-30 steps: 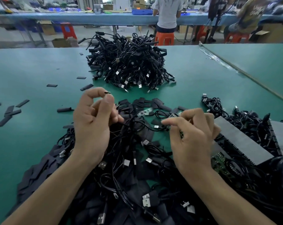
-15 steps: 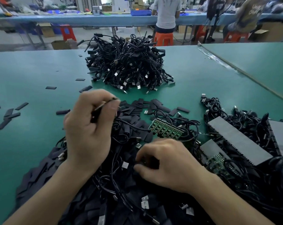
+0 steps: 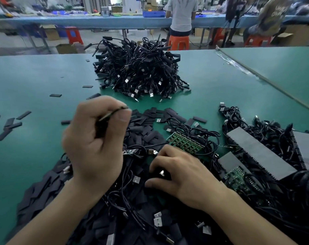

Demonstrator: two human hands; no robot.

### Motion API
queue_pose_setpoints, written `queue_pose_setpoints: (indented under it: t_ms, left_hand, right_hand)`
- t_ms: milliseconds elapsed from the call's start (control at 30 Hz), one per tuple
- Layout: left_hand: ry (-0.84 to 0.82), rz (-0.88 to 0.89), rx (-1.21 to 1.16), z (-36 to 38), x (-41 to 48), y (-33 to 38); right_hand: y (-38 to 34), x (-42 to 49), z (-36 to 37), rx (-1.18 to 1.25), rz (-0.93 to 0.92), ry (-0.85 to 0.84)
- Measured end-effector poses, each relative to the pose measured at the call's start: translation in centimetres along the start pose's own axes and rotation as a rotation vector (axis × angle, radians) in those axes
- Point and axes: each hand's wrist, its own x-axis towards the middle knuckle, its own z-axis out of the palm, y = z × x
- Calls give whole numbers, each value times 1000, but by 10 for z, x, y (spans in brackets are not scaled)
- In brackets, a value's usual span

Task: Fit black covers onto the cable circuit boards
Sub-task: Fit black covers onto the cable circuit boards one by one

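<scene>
Covers (image 3: 144, 127) lie flat, black, oblong, heaped beside green circuit boards (image 3: 184, 143).

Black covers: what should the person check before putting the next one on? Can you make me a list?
1. Left hand holds its piece firmly: ok, thumb and finger pinch a thin dark piece.
2. That piece is a circuit board end: cannot tell, it is blurred.
3. Right hand has a cover: cannot tell, curled fingers hide what is beneath.
4. Loose black covers near: ok, heaped under both hands.
5. Cover lined up with the piece: not ok, the hands are apart.
</scene>
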Motion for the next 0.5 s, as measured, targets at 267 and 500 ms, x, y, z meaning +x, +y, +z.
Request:
queue_pose_setpoints:
  t_ms: [267, 500]
  left_hand:
    - [-51, -87, 46, 2, -2, 2]
    - [-21, 124, 196, -6, 5, 3]
  right_hand:
    - [-1, 2, 1, 208, -8, 63]
    - [3, 0, 4, 210, -3, 135]
